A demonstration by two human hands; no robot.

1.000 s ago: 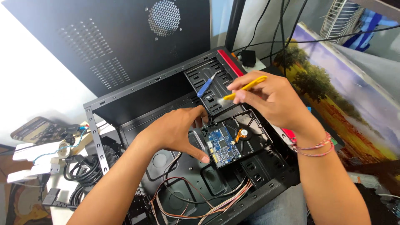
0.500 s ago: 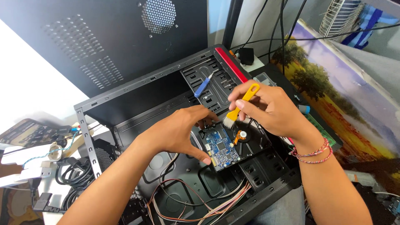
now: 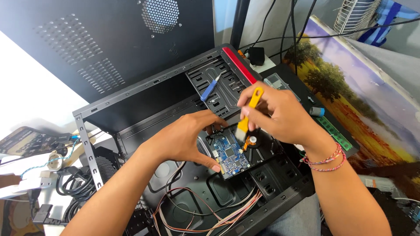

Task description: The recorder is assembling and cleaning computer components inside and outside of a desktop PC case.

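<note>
A hard drive [image 3: 258, 153] with a blue circuit board [image 3: 231, 154] facing up rests inside an open black computer case [image 3: 131, 113]. My left hand [image 3: 186, 137] grips the drive's near-left edge, thumb beside the board. My right hand [image 3: 280, 116] holds a small yellow-handled brush [image 3: 250, 111], its pale bristles touching the drive just right of the board. A beaded bracelet circles my right wrist.
A blue-handled screwdriver [image 3: 210, 88] lies on the case's drive cage. Loose ribbon wires [image 3: 218, 214] trail at the case bottom. The removed side panel [image 3: 109, 43] leans behind. Coiled black cables [image 3: 70, 183] sit left; a landscape painting [image 3: 350, 96] and green memory stick [image 3: 334, 131] lie right.
My right hand turned the brush from pointing away to bristles-down and brought it onto the drive. My left hand stayed on the drive's edge; the view shifted slightly.
</note>
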